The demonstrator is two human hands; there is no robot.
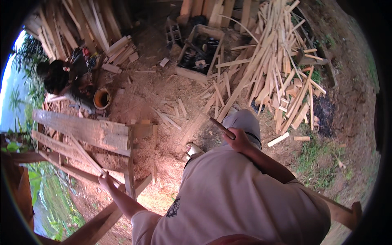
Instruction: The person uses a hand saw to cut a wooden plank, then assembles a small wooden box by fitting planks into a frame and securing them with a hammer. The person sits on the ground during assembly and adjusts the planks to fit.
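My left hand [107, 182] is closed around the near end of a thin wooden strip [86, 154]. The strip slants away to the far left, across the opening of a wooden workbench [83, 127] made of rough planks. In front of my body, my right hand [240, 141] grips a short, dark brown rod-shaped thing [221, 127], perhaps a tool's handle. Its other end is hidden in my fist, so I cannot tell its kind.
A large heap of wooden offcuts [273, 61] spreads at the right. Beyond the shaving-covered ground stands an open wooden box [200, 53] with dark things inside. A yellowish bucket [102, 98] is near a crouching person [67, 79]. Planks [77, 24] lean at the back left.
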